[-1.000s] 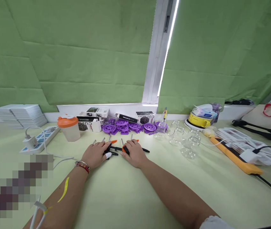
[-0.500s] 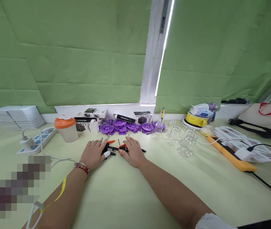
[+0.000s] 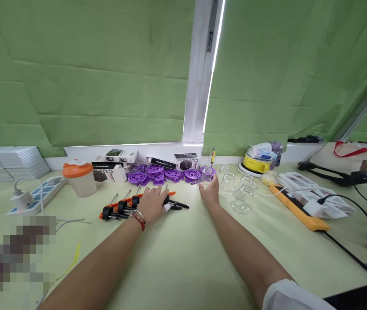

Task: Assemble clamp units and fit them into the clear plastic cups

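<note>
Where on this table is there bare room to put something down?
Bare table lies between the two forearms, and nearer than the clamps. It is crowded along the sill: purple wheels, glass jars, boxes.

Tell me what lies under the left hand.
Under the left hand: a row of orange-and-black bar clamps on the pale green table. The clamps' middle parts are covered.

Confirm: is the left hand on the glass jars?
No, the left hand rests on the row of orange-and-black clamps, while the right hand reaches the glass jars.
</note>
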Action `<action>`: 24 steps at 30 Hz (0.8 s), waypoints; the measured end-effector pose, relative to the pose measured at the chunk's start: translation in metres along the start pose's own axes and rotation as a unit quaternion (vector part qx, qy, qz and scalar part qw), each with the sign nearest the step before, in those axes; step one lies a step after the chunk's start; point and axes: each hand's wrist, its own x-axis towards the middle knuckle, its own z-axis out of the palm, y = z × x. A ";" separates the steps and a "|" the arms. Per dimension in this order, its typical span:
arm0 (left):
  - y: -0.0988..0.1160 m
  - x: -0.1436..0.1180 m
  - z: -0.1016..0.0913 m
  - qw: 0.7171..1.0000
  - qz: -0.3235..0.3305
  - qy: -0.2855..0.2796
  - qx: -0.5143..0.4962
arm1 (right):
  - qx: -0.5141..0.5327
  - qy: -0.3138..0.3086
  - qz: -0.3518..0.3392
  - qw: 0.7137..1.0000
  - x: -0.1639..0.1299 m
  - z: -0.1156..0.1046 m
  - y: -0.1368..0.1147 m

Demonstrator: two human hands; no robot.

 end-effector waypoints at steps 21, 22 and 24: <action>-0.024 0.039 0.012 0.973 -0.074 -0.124 -0.178 | -0.044 -0.104 0.094 0.989 0.004 0.004 0.000; -0.024 0.040 0.012 0.974 -0.076 -0.123 -0.174 | -0.039 -0.103 0.087 0.990 0.002 0.004 -0.001; -0.023 0.041 0.011 0.976 -0.077 -0.123 -0.164 | -0.030 -0.104 0.075 0.991 0.000 0.005 -0.003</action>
